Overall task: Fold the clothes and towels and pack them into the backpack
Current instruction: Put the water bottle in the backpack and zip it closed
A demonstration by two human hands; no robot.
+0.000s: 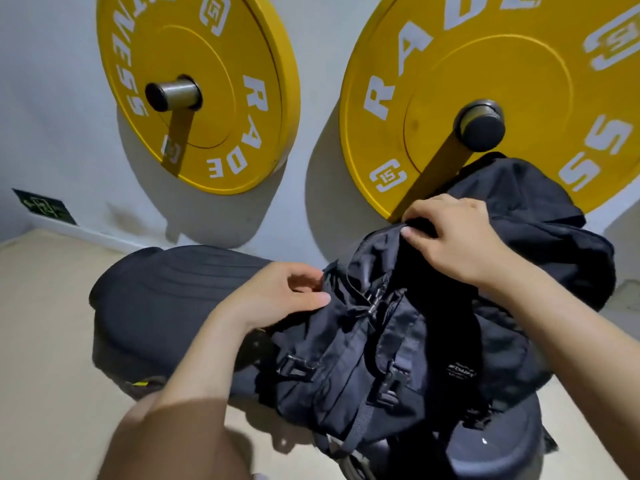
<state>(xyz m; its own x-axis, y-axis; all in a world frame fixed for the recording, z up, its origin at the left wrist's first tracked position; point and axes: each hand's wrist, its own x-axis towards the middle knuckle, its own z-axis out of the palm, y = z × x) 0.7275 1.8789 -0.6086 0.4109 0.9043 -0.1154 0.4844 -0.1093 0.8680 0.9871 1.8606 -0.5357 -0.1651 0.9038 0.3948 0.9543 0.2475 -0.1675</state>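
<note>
A black backpack [398, 341] with buckles and straps stands on a black padded bench at centre right. My right hand [453, 237] grips the fabric at its top edge, thumb and fingers curled over it. My left hand [280, 294] pinches the backpack's left side near a buckle strap. Behind the bag, dark fabric [540, 216] rises up against a yellow plate; I cannot tell whether it is the bag's flap or a garment. No towels show.
The padded bench [166, 299] stretches left of the bag. Two yellow weight plates [194, 64] [485, 46] hang on steel pegs on the white wall close behind. Beige floor [41, 341] lies to the left.
</note>
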